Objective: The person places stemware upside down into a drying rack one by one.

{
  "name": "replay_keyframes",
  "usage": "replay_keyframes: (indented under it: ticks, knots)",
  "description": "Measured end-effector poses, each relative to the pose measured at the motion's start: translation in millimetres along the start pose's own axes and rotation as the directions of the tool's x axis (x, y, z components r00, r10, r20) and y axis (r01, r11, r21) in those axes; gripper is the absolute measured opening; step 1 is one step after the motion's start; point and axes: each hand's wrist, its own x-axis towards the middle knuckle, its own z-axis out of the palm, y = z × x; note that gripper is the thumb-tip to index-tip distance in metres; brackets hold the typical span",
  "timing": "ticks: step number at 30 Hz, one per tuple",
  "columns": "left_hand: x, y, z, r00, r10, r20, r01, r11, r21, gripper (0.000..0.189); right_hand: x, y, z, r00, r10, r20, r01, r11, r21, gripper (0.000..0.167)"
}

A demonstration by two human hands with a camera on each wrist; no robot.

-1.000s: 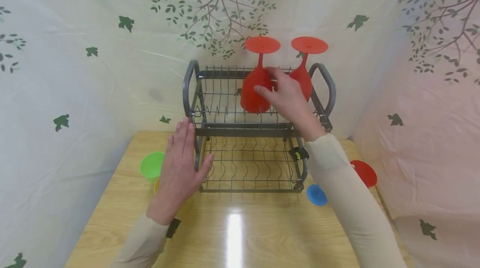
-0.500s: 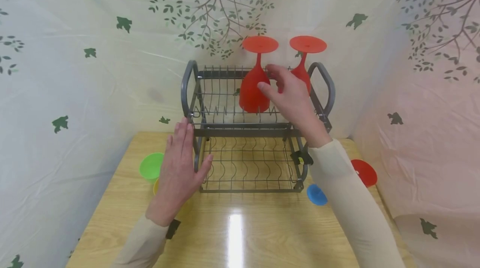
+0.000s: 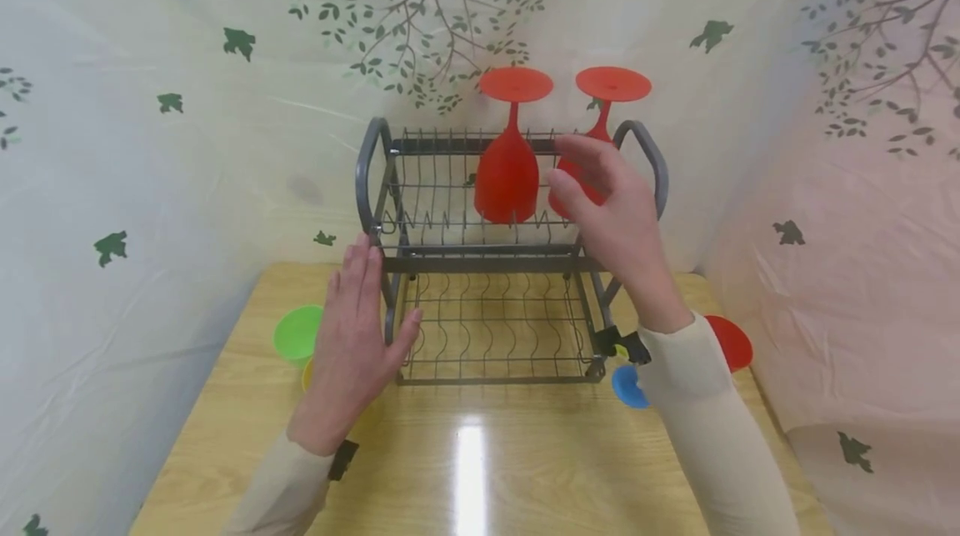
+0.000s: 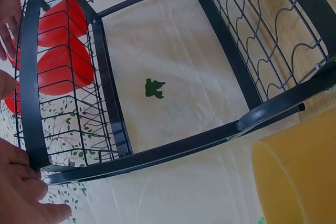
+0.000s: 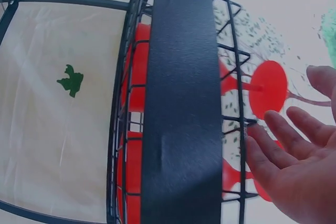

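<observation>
Two red wine glasses stand upside down on the upper tier of a dark two-tier dish rack (image 3: 480, 264), bases up. The left wine glass (image 3: 507, 177) is fully in view; my right hand (image 3: 618, 223) overlaps the bowl of the right wine glass (image 3: 613, 84) in the head view. That hand holds nothing, its fingers loosely bent and thumb apart, in front of the rack's right half. My left hand (image 3: 348, 344) lies with straight fingers against the rack's left front corner. In the left wrist view, its fingers (image 4: 21, 174) are right at the rack's corner.
On the table (image 3: 420, 453) left of the rack are a green bowl (image 3: 298, 334) and a yellow cup (image 4: 304, 171), mostly hidden by my left hand in the head view. To the right lie a blue dish (image 3: 628, 386) and a red bowl (image 3: 731, 343). A patterned cloth hangs behind.
My right hand has drawn away from the left wine glass, moving right and slightly toward me. Both glasses stay on the rack. My left hand has stayed at the rack's corner.
</observation>
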Motion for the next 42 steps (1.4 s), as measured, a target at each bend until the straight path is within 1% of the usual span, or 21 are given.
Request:
replay_keyframes:
  ticks: [5, 10, 14, 22, 29, 32, 34, 36, 42]
  knots:
    - [1.5, -0.8, 0.8, 1.000, 0.007, -0.009, -0.007, 1.000, -0.004, 0.083, -12.4, -2.7, -7.0, 0.997, -0.023, -0.077, 0.026, 0.999, 0.037, 0.049]
    - [2.3, -0.7, 1.5, 1.000, 0.011, -0.017, -0.011, 1.000, 0.004, 0.083, -24.4, -4.7, -11.4, 0.990, -0.037, -0.136, 0.047, 0.996, 0.072, 0.046]
    - [2.7, -1.0, 1.6, 1.000, 0.012, -0.019, -0.011, 1.000, 0.008, 0.084, -34.9, -7.1, -15.8, 0.985, -0.046, -0.165, 0.061, 0.994, 0.086, 0.045]
    - [1.9, -2.2, 1.7, 1.000, 0.015, -0.027, -0.014, 1.000, 0.004, 0.084, -55.7, -5.6, -23.5, 0.975, -0.021, -0.220, 0.043, 0.994, 0.096, 0.043]
    - [1.5, -3.5, 2.8, 0.999, 0.022, -0.030, -0.022, 1.000, 0.008, 0.084, -72.3, 10.2, -29.1, 0.965, -0.017, -0.260, 0.035, 0.997, 0.065, 0.044]
    - [1.5, -4.1, 3.4, 0.999, 0.024, -0.029, -0.024, 1.000, 0.009, 0.083, -81.0, 21.0, -31.8, 0.961, -0.007, -0.275, 0.033, 0.996, 0.087, 0.043]
    - [1.5, -4.3, 3.7, 0.999, 0.024, -0.030, -0.024, 1.000, 0.010, 0.083, -86.6, 28.3, -33.8, 0.957, -0.013, -0.289, 0.045, 0.993, 0.105, 0.043]
    - [1.6, -4.5, 3.9, 0.999, 0.026, -0.034, -0.026, 1.000, 0.008, 0.083, -92.5, 34.5, -35.8, 0.954, -0.007, -0.300, 0.041, 0.994, 0.105, 0.043]
    - [2.4, -4.7, 4.9, 0.999, 0.024, -0.035, -0.024, 1.000, 0.007, 0.083, -111.3, 50.3, -42.7, 0.945, -0.008, -0.328, 0.029, 0.998, 0.059, 0.042]
